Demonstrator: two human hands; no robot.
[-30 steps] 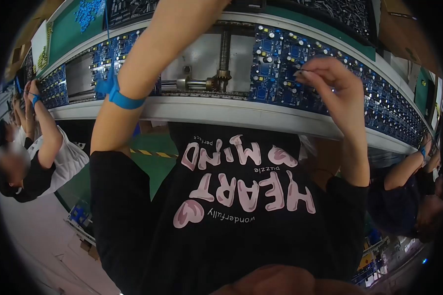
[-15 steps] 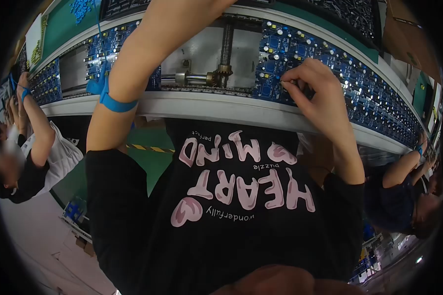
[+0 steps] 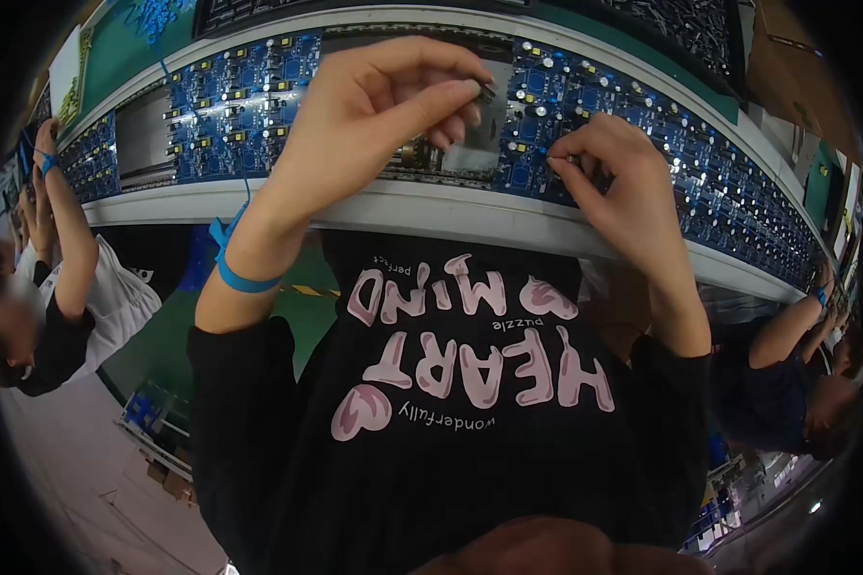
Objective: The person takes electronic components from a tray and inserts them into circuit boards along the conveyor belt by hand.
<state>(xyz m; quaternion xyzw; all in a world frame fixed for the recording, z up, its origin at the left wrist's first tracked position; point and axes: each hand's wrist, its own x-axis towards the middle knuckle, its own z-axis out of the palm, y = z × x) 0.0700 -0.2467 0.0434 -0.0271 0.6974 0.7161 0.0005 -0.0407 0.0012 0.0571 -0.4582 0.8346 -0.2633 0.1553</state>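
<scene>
My left hand (image 3: 374, 125) is raised over the gap in the line of boards, palm partly turned up. Thumb and index finger pinch a small dark electronic component (image 3: 486, 93). A blue wrist strap (image 3: 249, 280) circles that arm. My right hand (image 3: 623, 177) is at the near left corner of the blue circuit boards (image 3: 585, 91), its thumb and index finger closed together just above the board surface. Whatever lies between those fingertips is too small to make out. White round parts and yellow-topped parts stand on the boards.
More circuit boards (image 3: 230, 110) lie left of the gap on the conveyor rail (image 3: 431, 206). Behind are a black bin of small parts (image 3: 681, 34) and a blue coiled cord (image 3: 153, 19). A person (image 3: 67, 249) works at left, another person (image 3: 777, 355) at right.
My left hand has come back from beyond the top edge to above the gap, with a small dark component in its fingers. My right hand has stayed in place.
</scene>
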